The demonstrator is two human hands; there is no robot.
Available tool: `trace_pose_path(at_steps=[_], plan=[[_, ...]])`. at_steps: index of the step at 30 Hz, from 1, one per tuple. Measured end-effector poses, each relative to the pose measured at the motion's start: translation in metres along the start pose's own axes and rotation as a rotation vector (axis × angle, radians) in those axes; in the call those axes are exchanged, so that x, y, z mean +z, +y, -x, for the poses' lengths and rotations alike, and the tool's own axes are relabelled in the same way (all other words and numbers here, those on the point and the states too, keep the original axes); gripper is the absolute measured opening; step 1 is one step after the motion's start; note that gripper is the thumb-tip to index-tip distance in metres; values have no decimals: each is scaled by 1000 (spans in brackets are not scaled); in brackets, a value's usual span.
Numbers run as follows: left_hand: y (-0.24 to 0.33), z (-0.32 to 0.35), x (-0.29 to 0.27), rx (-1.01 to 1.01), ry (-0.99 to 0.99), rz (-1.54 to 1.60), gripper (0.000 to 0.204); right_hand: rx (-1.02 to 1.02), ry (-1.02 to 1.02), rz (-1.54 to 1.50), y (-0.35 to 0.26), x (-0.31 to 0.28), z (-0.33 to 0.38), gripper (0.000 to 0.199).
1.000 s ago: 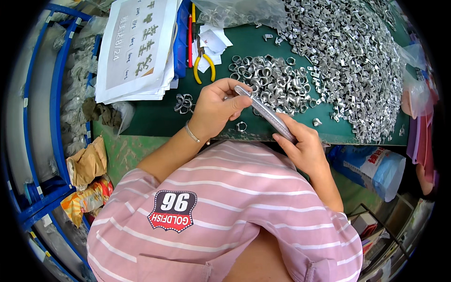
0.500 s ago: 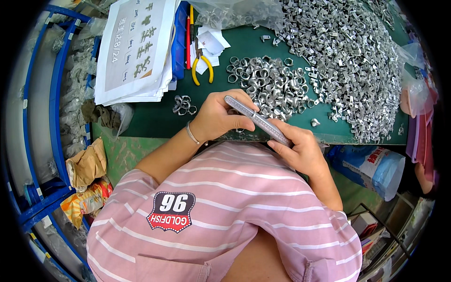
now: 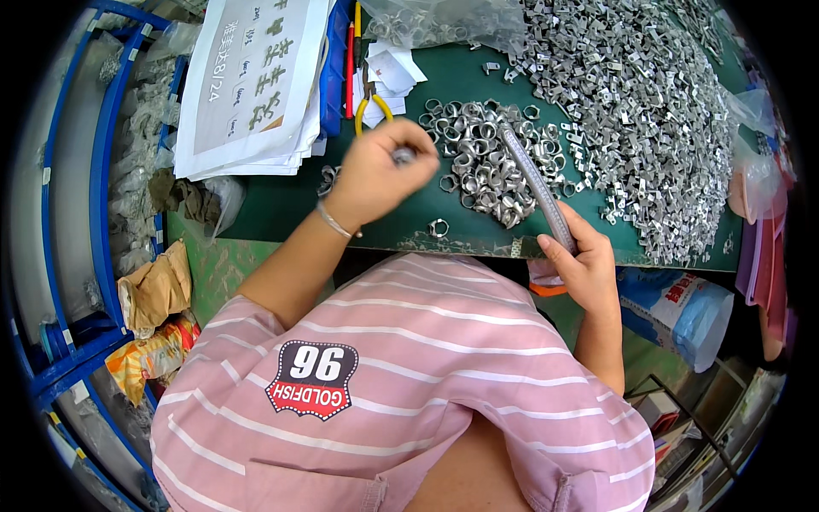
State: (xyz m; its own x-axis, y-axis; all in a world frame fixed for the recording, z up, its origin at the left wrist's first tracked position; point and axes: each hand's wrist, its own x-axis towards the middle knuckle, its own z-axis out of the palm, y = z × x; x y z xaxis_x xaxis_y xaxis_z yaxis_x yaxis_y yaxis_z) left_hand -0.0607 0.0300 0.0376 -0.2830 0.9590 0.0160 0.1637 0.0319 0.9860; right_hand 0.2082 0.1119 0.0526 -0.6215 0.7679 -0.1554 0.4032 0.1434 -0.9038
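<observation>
My right hand grips the thick end of a grey metal ring sizing stick with marked lines; its thin end points away over a heap of silver rings. Left of the heap, my left hand is raised above the table with curled fingers closed on a silver ring, slightly blurred. Beside its wrist a few rings lie together, partly hidden by the hand. A single ring lies near the front table edge.
A big heap of small metal pieces covers the table's right side. Yellow-handled pliers, a red pen, paper slips and a stack of printed sheets lie at the left. A blue-framed rack stands further left.
My left hand has come off the sizing stick and moved left and away with a ring. The stick now tilts more steeply in my right hand. The single ring near the edge has come into view.
</observation>
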Motion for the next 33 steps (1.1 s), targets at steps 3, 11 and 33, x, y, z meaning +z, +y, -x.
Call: trace_pose_path(at_steps=[3,11,33], plan=[[-12,7,14,123,-132,-452,12,55,-26,-35,-9,3,-2,42],[-17,8,12,197,-53,-76,5,8,-53,-10,-8,5,1,42],[2,10,9,-242,-154,706,20,-102,-158,105,-28,23,-5,41]])
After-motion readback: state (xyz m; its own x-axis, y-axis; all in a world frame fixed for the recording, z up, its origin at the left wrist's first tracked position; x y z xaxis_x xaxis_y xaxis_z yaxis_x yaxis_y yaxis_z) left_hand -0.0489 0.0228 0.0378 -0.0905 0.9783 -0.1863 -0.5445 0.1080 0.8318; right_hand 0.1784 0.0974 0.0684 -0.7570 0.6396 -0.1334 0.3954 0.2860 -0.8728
